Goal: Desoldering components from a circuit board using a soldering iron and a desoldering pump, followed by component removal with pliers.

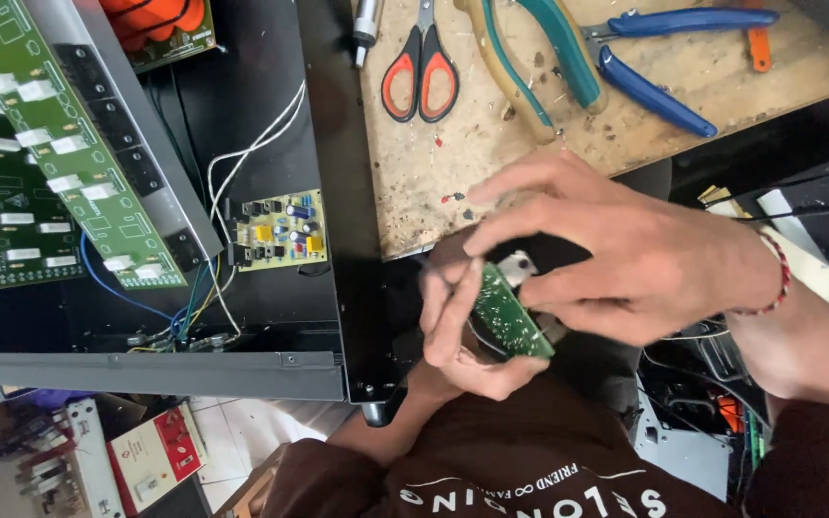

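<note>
Both hands met in front of the person's chest: the left hand [462,326] cupped a small green rectangular circuit board [510,315] from below, fingers curled around it, while the right hand [616,259] pinched its upper end. Just beyond, red-handled scissors [420,72] and blue-handled pliers [659,58] lay on the scuffed wooden counter [491,144] beside the open black metal chassis [242,105].

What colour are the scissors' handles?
The scissors have red-orange handles with black edging, seen in the head view.
</note>
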